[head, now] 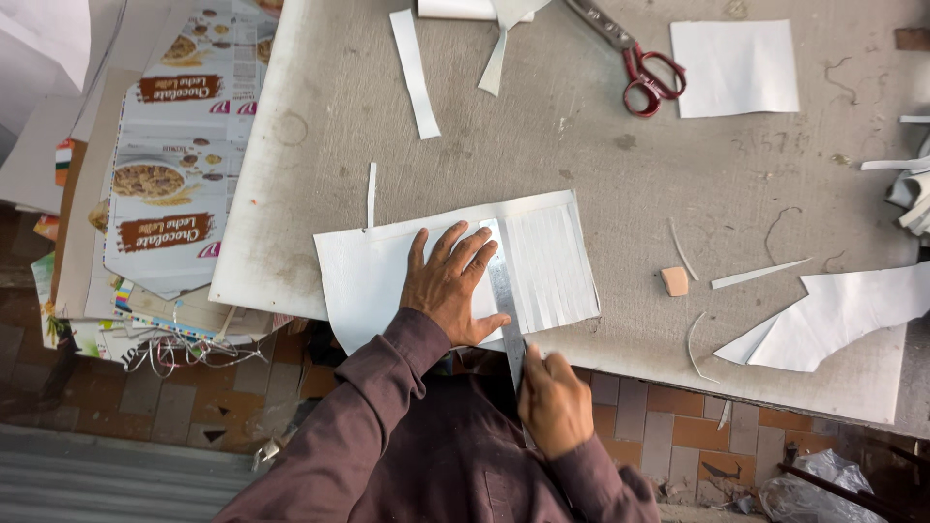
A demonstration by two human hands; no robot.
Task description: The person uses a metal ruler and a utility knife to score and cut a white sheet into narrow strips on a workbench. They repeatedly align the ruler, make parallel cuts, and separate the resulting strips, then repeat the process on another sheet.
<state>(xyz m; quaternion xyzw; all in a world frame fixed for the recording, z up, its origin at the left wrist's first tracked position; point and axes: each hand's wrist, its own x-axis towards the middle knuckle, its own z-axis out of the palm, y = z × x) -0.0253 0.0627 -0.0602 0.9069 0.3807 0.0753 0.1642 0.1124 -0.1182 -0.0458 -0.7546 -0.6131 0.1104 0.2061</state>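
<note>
My left hand (450, 283) lies flat with fingers spread on a white sheet (363, 271) and pins a metal ruler (503, 291) against it. The sheet's right part (547, 261) is cut into many thin parallel strips. My right hand (554, 402) is closed at the near end of the ruler, at the board's front edge; whatever it holds is hidden by the fingers. Both sleeves are dark maroon.
Red-handled scissors (639, 68) and a white paper square (734, 66) lie at the far side of the grey board (620, 165). Paper strips (415, 73), a small eraser (674, 281) and a white offcut (833, 315) lie around. Flattened printed cartons (170, 165) are stacked at left.
</note>
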